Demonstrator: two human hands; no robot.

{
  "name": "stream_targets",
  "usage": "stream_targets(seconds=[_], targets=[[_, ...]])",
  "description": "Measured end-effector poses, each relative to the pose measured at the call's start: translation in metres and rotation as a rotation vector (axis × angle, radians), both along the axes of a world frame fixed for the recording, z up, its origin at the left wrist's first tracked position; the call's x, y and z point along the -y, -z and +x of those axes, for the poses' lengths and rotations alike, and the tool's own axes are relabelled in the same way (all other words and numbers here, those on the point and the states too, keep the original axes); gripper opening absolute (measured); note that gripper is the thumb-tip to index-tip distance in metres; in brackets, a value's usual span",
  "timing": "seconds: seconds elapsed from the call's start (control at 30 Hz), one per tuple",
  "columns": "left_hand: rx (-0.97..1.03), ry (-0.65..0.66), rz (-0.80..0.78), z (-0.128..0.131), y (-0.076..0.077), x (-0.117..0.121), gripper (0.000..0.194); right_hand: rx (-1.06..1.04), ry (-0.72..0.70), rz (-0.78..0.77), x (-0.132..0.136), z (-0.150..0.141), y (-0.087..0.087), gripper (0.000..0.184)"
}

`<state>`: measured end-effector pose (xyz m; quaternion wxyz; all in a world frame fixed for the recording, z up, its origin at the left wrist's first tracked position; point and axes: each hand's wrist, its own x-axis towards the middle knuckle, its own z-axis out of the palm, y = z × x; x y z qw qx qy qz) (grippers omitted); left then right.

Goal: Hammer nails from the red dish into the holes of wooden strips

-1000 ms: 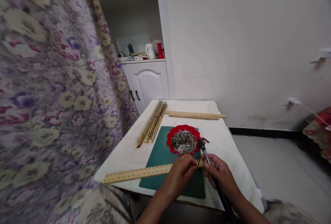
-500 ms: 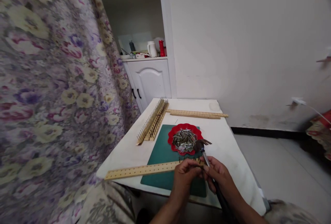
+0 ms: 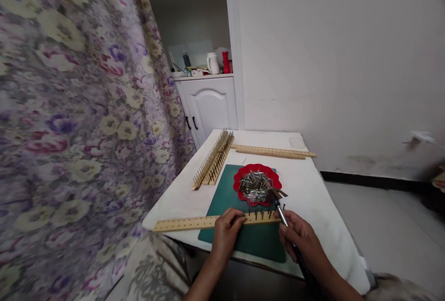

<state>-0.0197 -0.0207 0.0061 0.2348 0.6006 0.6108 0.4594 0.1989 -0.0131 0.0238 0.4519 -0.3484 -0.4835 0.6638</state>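
Note:
My left hand is closed, thumb and fingertips pinched over the perforated wooden strip; whatever sits between them is too small and hidden to name. Just right of these fingertips, several dark nails stand upright in the strip's holes. My right hand wraps round a claw hammer, whose head points up and away beside the bowl. Part of the strip's right end is behind that hand. A green mat lies under the strip, and a red scalloped bowl full of loose nails stands behind it.
Wooden strips bristling with nails lie at the table's back left. More bare strips lie across the back. A floral curtain hangs on the left, a white cabinet stands behind, and a single nail lies on the tabletop.
My hands were together over the strip's right part and are now apart. The left moved left along the strip, uncovering the upright nails; the right still grips the hammer. The view shifted slightly.

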Motion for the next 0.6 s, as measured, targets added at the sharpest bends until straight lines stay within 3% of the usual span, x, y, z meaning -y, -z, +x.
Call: stream_targets(seconds=[0.6], targets=[[-0.187,0.085,-0.025,0.0113,-0.0008,-0.0076,0.012,-0.02,-0.102,-0.024,0.0044,0.0006,0.001,0.028]])
